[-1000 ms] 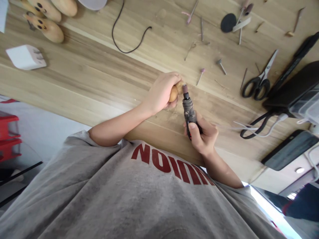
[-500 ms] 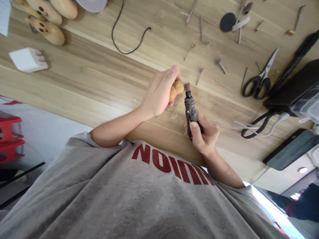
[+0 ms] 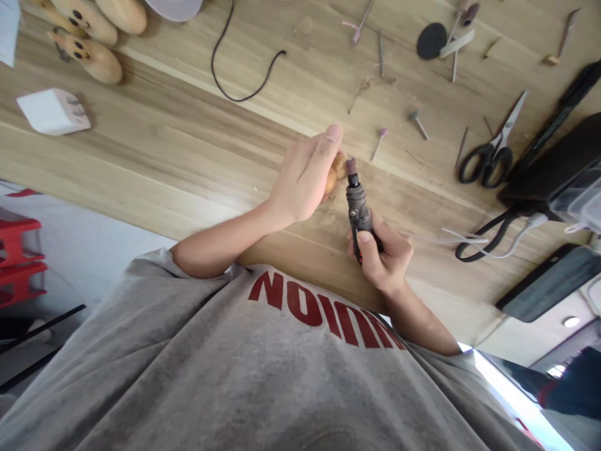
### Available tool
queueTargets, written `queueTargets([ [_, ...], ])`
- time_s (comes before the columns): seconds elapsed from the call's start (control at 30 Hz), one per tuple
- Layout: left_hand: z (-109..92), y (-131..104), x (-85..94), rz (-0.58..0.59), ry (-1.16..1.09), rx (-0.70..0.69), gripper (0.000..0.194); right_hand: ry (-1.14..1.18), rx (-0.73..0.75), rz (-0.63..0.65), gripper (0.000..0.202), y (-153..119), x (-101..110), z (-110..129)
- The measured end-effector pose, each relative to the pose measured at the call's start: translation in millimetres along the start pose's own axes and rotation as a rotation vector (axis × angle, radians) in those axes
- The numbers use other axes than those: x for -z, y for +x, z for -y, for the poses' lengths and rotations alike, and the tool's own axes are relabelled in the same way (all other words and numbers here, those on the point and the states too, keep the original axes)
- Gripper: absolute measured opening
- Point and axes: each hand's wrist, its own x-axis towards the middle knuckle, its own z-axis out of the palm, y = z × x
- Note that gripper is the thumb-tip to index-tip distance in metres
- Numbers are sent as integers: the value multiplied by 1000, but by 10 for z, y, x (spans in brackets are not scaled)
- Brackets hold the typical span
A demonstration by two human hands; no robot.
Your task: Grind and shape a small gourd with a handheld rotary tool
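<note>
My left hand (image 3: pixel 304 174) is closed round a small rounded wooden piece (image 3: pixel 331 180), tan-orange in colour, and hides most of it. In my right hand (image 3: pixel 382 254) is a dark rotary tool (image 3: pixel 357 203), gripped with the thumb along its body. A brown sanding drum (image 3: pixel 350 166) sits at the tool's tip, right beside the wooden piece's exposed end; whether the two touch I cannot tell. Just beyond the hands lies a pink-tipped grinding bit (image 3: pixel 381 139) on the wooden table (image 3: pixel 197 156).
Several bits lie scattered at the back, near a black disc (image 3: pixel 431 41). Scissors (image 3: pixel 493 147), a black box (image 3: pixel 554 169) and a dark power bank-like slab (image 3: pixel 549 282) are on the right. Wooden figures (image 3: pixel 89 55), a white charger (image 3: pixel 52 111) and a black cord (image 3: pixel 216 69) occupy the left.
My left hand has shifted slightly right and rolled over the wooden piece, so less of it shows. The rotary tool's tip has moved a little left.
</note>
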Motion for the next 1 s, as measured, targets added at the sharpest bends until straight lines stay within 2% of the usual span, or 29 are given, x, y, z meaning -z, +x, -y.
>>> queueTargets([
  [0.27,-60,-16,-50,-56,-25,132,69,-2,-9,19,26,-18,-1,-22],
  [0.5,-39,-2,-37,-43,-11,205,67,-11,0,19,26,-19,3,-31],
  [0.7,3,22,-43,-73,-44,177,71,32,0,2,23,-19,-2,-38],
  [0.87,-18,7,-30,-36,-77,190,68,7,-10,10,26,-12,-3,-30],
  [1.0,-13,12,-31,-53,-121,202,68,-2,-1,25,26,-10,-1,-26],
])
